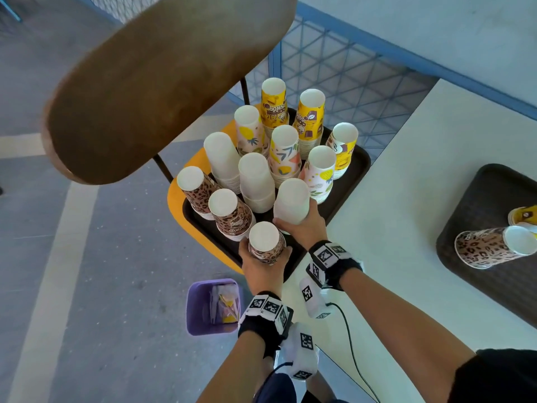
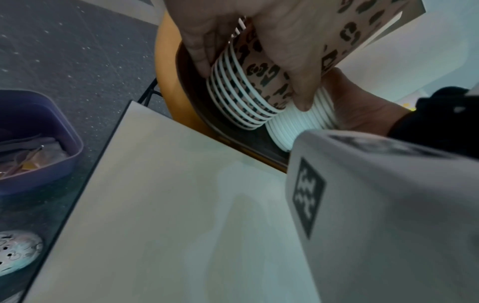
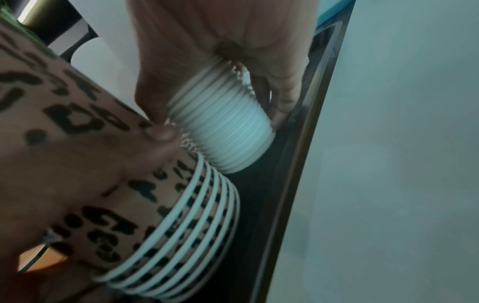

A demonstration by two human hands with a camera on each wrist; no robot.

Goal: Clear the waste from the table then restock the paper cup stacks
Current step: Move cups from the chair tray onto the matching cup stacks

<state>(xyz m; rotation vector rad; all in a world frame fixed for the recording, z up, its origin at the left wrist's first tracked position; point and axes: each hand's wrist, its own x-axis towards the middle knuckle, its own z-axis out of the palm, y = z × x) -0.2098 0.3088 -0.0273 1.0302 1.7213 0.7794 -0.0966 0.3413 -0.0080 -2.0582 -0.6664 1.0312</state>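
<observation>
On the dark brown tray (image 1: pixel 353 167) sitting on the orange chair seat (image 1: pixel 174 199), upturned paper cup stacks are standing close together, and both hands are working at the tray's near edge. The left hand (image 1: pixel 261 269) is grasping a leopard-print cup stack (image 1: pixel 266 242), thumb on one side and fingers curled round the other, with the stack's lowest rims at or just above the tray floor; whether they are touching it I cannot tell. The right hand (image 1: pixel 305 228) is wrapping its fingers round the lower part of a plain white cup stack (image 1: pixel 292 202), just beside the leopard one, so that the two stacks are nearly touching at their rims in the left wrist view. Farther back on the tray from these, two more leopard stacks (image 1: pixel 215 199) are standing at the left, two plain white stacks (image 1: pixel 238 173) in the middle, three pastel-patterned stacks (image 1: pixel 284 152) behind those and three yellow coffee-shop stacks (image 1: pixel 290 112) at the far end. Off the tray, on the floor near the left forearm, a purple bin (image 1: pixel 213 306) is holding crumpled wrappers and paper scraps. Right of the tray, the white table (image 1: pixel 401 228) is bearing a second dark tray (image 1: pixel 465 222), where a leopard cup stack (image 1: pixel 488 247) is lying on its side beside a yellow cup (image 1: pixel 524 215).
</observation>
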